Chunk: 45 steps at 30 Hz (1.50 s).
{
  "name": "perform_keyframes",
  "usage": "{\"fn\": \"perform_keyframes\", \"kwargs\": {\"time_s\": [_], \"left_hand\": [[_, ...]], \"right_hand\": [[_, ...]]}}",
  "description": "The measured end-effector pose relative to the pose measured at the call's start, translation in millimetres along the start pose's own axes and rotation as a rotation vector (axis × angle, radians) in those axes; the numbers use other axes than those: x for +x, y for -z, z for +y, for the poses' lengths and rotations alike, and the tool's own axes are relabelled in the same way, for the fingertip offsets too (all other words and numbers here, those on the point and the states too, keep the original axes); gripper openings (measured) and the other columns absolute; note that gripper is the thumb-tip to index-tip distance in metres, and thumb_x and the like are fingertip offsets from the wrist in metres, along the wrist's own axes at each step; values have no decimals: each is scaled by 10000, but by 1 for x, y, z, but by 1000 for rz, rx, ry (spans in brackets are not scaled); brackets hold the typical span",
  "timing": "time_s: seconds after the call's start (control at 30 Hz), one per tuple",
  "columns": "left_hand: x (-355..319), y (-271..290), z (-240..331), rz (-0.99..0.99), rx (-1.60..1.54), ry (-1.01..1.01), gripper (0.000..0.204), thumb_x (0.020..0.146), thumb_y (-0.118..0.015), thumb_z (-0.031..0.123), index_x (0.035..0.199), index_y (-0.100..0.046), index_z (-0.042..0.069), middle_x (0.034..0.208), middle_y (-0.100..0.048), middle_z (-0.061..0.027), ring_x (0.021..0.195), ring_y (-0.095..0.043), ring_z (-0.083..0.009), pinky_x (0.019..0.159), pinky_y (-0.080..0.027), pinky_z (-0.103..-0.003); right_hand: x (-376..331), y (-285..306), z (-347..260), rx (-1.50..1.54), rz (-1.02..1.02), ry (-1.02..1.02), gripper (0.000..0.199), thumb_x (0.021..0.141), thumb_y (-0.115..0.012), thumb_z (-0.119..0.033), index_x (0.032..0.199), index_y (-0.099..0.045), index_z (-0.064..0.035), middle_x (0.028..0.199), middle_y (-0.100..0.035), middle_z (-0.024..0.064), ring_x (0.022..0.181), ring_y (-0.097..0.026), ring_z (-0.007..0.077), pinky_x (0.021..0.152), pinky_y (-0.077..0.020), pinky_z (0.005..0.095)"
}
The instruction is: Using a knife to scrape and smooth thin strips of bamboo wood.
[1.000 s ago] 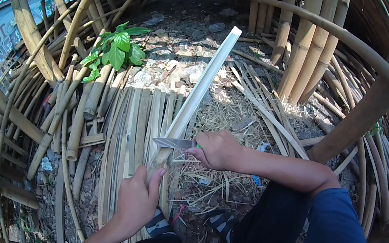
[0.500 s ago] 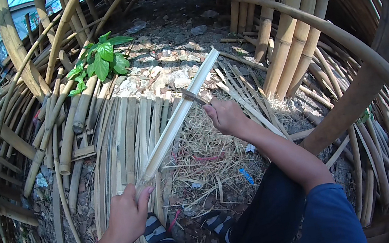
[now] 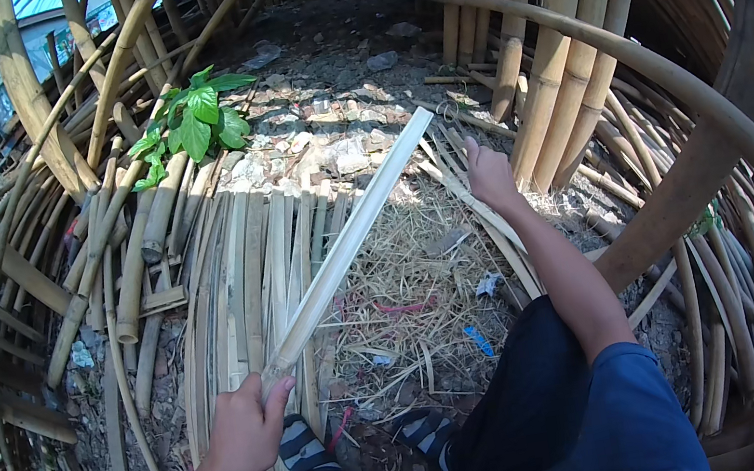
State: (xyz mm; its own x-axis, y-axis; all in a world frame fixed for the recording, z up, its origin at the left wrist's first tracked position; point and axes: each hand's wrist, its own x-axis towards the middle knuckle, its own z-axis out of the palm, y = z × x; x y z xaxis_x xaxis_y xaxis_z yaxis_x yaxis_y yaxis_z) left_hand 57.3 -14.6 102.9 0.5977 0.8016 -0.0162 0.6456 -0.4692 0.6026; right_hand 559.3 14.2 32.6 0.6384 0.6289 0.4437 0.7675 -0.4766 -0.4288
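My left hand [image 3: 246, 432] grips the near end of a long pale split bamboo strip [image 3: 348, 240]. The strip slants up and away to the right, and its far end lies over stony ground. My right hand [image 3: 491, 175] is stretched out to the right of that far end, off the strip. It rests knuckles up on thin bamboo slats [image 3: 461, 179] at the foot of the upright poles. Its fingers curl downward, and whatever they hold is hidden.
Flat split slats [image 3: 235, 266] lie side by side on the ground at left. Thick bamboo poles [image 3: 556, 62] stand at right, with a bent pole [image 3: 667, 85] arching over them. A green leafy plant [image 3: 203, 115] grows beyond. Dry straw and litter [image 3: 403, 280] lie by my striped sandals [image 3: 303, 446].
My right hand, which held a blade against the strip near my left hand, ran up along it and has now moved off past its far end. My left hand slid down to the near end.
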Motion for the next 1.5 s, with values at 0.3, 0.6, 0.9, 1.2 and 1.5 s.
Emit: {"fn": "perform_keyframes", "kwargs": {"time_s": [0.3,0.6,0.9,1.2,1.5], "left_hand": [[14,-3,-2,43,1,110,485,978,-573,358,735,-556,-62,524,-531,-253,548,-602,-444,522,-444,-489],[35,-16,10,161,79,59,431,955,-617,322,750,-588,-56,517,-508,-237,501,-570,-406,492,-409,-469],[34,-22,2,238,57,-35,322,949,-621,256,864,-628,-55,556,-553,-229,515,-598,-390,496,-438,-452],[33,-16,10,192,43,-35,358,958,-598,303,834,-625,-32,611,-600,-256,601,-629,-444,555,-494,-506],[19,0,0,231,47,24,367,959,-618,246,771,-575,-66,529,-523,-237,492,-586,-394,464,-416,-440]], "right_hand": [[-20,23,-20,195,50,-110,659,1025,-302,-483,942,-656,68,858,-638,339,898,-621,507,821,-451,547],[-156,49,-173,467,-580,601,496,1009,-481,-418,835,-552,40,587,-578,205,549,-612,401,539,-476,481],[-194,23,-189,344,-464,846,377,984,-543,-336,840,-532,12,645,-599,197,545,-626,381,484,-485,471],[-177,11,-179,280,-192,1035,456,938,-584,-431,751,-547,-17,604,-593,126,506,-642,291,424,-503,415],[-97,26,-158,288,-286,396,500,1028,-440,-397,778,-576,14,579,-578,231,547,-604,415,533,-499,495]]}}
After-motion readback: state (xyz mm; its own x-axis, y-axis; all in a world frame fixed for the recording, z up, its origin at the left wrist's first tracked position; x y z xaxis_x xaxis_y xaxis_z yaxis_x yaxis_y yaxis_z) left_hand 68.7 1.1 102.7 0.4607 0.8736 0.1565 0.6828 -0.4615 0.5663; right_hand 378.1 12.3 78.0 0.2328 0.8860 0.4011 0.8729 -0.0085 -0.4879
